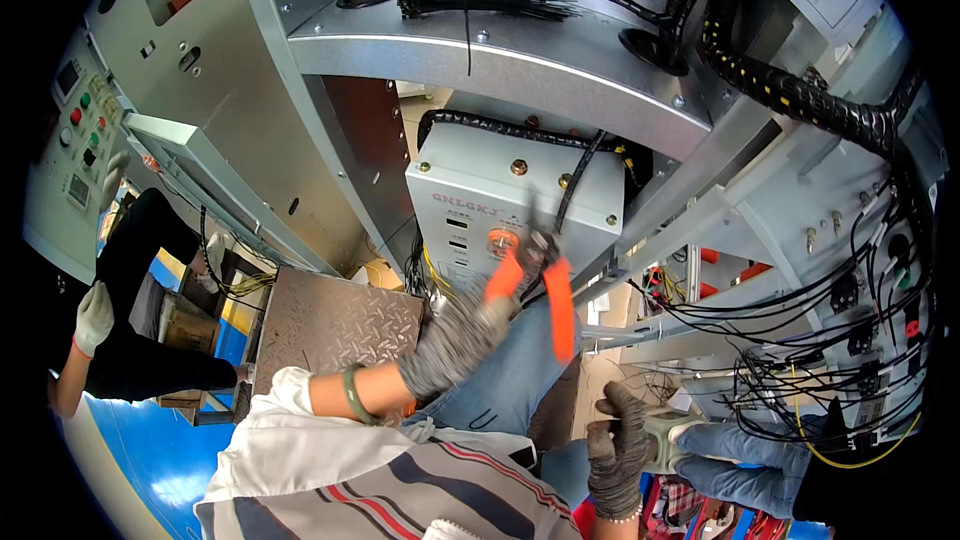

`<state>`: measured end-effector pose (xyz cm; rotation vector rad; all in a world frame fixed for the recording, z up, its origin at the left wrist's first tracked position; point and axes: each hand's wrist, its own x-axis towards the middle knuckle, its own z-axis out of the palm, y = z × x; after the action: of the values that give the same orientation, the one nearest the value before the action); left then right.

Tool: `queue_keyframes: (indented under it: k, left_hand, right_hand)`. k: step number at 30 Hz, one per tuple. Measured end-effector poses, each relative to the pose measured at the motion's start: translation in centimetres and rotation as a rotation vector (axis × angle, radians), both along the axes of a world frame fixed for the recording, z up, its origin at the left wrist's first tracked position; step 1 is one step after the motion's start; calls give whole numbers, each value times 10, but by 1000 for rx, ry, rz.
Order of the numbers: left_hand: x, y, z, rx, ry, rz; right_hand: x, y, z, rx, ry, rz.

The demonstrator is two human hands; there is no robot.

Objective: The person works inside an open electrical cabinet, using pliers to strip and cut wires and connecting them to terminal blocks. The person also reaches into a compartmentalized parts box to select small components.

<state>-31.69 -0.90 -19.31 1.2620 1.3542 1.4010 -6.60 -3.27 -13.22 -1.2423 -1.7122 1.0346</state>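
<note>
My left hand (455, 340), in a grey knit glove, is closed on a pair of pliers (561, 312) with orange handles spread apart. Their dark jaws, smeared by motion, point up in front of a light grey metal box (470, 175) with brass-coloured bolts and a round orange-rimmed part. A black cable (580, 180) runs down the box's front beside the jaws. Lower right, my right hand (617, 450), also gloved in grey, hangs with its fingers loosely bent and apart. Nothing shows in it.
A steel cabinet frame (500, 80) surrounds the box; a bundle of black cable ties (480, 6) lies on its shelf. Loose black wires (830, 350) hang at the right. A white-gloved co-worker (150, 310) is at left, another person's jeans (740, 460) lower right. A chequered metal plate (340, 325) lies below.
</note>
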Motion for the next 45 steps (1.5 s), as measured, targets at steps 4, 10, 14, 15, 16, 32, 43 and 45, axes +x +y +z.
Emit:
queue_keyframes:
  k: [4, 10, 14, 15, 16, 32, 43, 45]
  left_hand:
    - [-26, 25, 69, -92, -812, 32]
    - [-53, 103, 62, -97, -1114, -4]
    - [-51, 126, 58, -203, -937, 64]
    - [-47, 127, 60, -201, -862, 88]
    - [-49, 125, 68, -273, -916, 55]
    - [-57, 123, 59, -155, -197, 124]
    - [-53, 104, 37, 347, 479, 306]
    - [-23, 93, 38, 644, 658, 129]
  right_hand:
    - [29, -25, -34, -167, 65, -53]
    - [60, -44, -65, -151, 53, -102]
    - [57, -54, -62, -231, 176, -202]
    - [56, -54, -65, -235, 211, -210]
    - [56, -52, -64, -231, 195, -204]
    - [66, -62, -54, -56, 11, -215]
    - [81, -72, -78, -120, 101, -516]
    - [92, -72, -105, 21, 79, -567]
